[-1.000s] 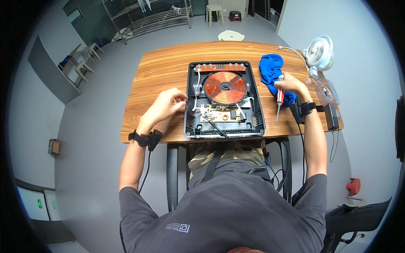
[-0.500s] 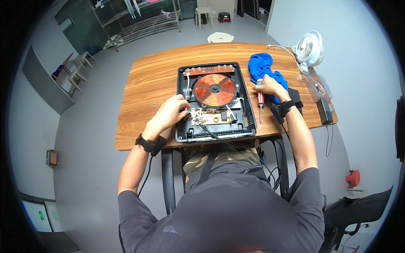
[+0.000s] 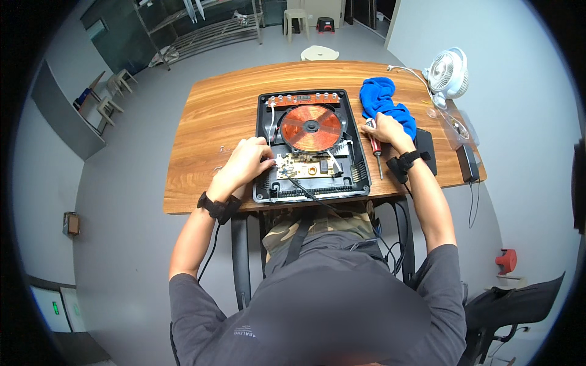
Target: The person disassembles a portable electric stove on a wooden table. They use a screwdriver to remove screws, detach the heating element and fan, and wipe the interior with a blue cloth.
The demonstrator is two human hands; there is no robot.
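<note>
An opened induction cooker (image 3: 357,146) lies on the wooden table before me, its black housing showing a round copper coil (image 3: 296,131), a tan circuit board (image 3: 302,168) below it and an orange control strip (image 3: 305,99) along the far edge. My left hand (image 3: 249,160) rests over the housing's left side, fingers curled at the board's left end; whatever is between the fingertips is hidden. In my right hand (image 3: 386,131), beside the housing's right side, is a screwdriver (image 3: 376,148) with a red and white handle, its shaft pointing toward me, tip apart from the cooker.
A blue cloth (image 3: 378,94) lies beyond my right hand, near a black flat object (image 3: 425,146). Further right are a white fan (image 3: 448,73), a clear plastic tray (image 3: 453,125) and a black power adapter (image 3: 468,161). Small screws (image 3: 224,150) lie left of the cooker.
The screwdriver has tilted, its handle shifting left and its tip slightly right and toward me. My right hand has moved slightly left; my left hand stays about where it was.
</note>
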